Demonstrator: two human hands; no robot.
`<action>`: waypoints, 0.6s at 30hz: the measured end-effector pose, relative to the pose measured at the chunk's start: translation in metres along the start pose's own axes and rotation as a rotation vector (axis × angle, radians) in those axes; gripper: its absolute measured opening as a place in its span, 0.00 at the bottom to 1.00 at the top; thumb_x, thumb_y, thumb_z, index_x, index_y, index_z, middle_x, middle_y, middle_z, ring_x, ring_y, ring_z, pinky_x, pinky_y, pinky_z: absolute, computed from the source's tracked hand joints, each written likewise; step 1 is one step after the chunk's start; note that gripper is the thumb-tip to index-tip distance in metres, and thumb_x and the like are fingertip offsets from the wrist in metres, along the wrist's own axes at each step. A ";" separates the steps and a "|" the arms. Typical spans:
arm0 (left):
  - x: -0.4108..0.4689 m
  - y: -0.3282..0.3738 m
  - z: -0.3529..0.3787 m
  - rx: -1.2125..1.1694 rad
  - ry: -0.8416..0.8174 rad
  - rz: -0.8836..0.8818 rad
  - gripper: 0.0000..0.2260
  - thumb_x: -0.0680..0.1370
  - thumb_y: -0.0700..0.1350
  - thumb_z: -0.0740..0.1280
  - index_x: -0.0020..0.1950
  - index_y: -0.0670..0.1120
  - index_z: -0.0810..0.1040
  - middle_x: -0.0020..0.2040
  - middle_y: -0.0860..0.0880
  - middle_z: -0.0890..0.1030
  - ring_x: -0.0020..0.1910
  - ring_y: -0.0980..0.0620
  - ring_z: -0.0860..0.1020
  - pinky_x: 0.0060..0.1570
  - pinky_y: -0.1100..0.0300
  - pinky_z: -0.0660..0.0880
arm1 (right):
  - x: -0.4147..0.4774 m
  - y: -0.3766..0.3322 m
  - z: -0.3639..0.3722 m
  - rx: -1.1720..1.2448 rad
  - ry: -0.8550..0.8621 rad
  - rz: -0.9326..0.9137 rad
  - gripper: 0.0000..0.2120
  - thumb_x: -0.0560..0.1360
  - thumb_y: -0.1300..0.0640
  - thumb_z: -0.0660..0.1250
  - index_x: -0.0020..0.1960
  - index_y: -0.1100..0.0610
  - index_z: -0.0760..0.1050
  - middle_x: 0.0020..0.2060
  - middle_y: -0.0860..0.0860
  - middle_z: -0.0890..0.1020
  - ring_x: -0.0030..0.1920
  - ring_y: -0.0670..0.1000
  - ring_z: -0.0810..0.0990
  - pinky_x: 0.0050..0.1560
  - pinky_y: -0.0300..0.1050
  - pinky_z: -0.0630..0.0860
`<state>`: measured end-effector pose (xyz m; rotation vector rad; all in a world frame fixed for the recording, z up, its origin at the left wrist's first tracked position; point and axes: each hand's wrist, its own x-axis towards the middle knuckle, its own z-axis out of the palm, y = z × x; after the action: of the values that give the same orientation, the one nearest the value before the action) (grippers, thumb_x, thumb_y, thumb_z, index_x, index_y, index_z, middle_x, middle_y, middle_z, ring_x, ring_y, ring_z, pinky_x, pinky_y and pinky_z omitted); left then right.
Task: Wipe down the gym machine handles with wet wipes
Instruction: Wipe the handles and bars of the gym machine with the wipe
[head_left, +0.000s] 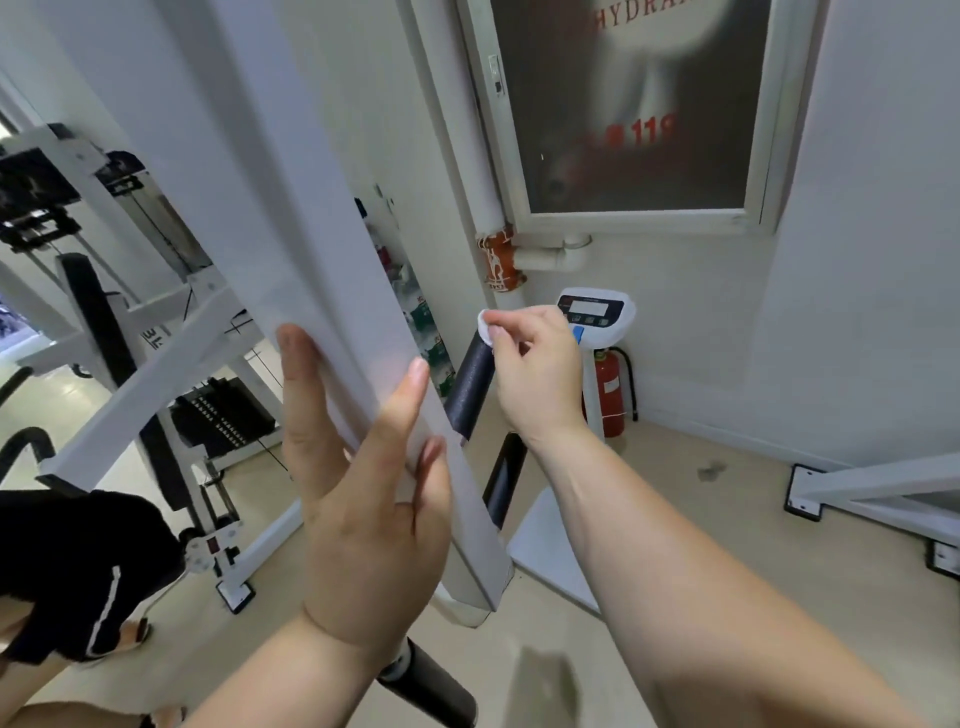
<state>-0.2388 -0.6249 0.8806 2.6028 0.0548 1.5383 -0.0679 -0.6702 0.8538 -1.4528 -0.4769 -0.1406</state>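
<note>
K: Beige gym floor, white walls. What sat on the left?

J: White steel weight-machine frame, with a black weight plate stack low behind it. Black shorts in the lower-left corner.

K: Left hand?

J: The left hand clasped the white square steel beam, which ran diagonally through centre. Thumb on its left face, fingers laid up the right face, the lower ones curled over the edge.

K: Where was the wipe?

J: The small white wet wipe was pinched in the right hand, at the fingertips. It touched the top end of the black foam-covered handle, just right of the beam. A second black cylindrical grip sat at the bottom edge, under the left wrist.

K: Further right?

J: White pedestal scale with grey display behind the right hand, and a red fire extinguisher beside its post, by the wall. Above them was the white-framed glazed hydrant cabinet. White frame foot on the floor at far right.
</note>
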 end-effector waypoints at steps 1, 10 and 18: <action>0.001 0.001 0.001 -0.001 -0.002 0.002 0.21 0.75 0.30 0.69 0.68 0.40 0.75 0.76 0.32 0.51 0.80 0.32 0.50 0.78 0.38 0.55 | 0.004 0.002 0.000 0.001 0.018 0.001 0.09 0.79 0.63 0.67 0.54 0.55 0.84 0.48 0.43 0.75 0.48 0.36 0.77 0.49 0.26 0.72; 0.003 0.002 0.005 -0.022 0.003 0.002 0.20 0.75 0.31 0.69 0.67 0.40 0.75 0.75 0.30 0.51 0.80 0.33 0.51 0.78 0.40 0.55 | -0.069 0.008 -0.001 0.223 0.108 0.140 0.14 0.78 0.68 0.67 0.52 0.51 0.83 0.51 0.52 0.81 0.48 0.40 0.82 0.49 0.30 0.76; 0.001 0.000 0.007 -0.037 0.014 0.005 0.20 0.75 0.31 0.70 0.67 0.40 0.76 0.76 0.32 0.52 0.81 0.39 0.50 0.73 0.32 0.61 | -0.013 0.010 0.006 0.228 0.197 0.234 0.12 0.79 0.62 0.67 0.54 0.48 0.83 0.53 0.47 0.83 0.53 0.43 0.82 0.59 0.45 0.81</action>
<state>-0.2319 -0.6253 0.8780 2.5656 0.0207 1.5442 -0.0772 -0.6658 0.8395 -1.2449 -0.1541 -0.0400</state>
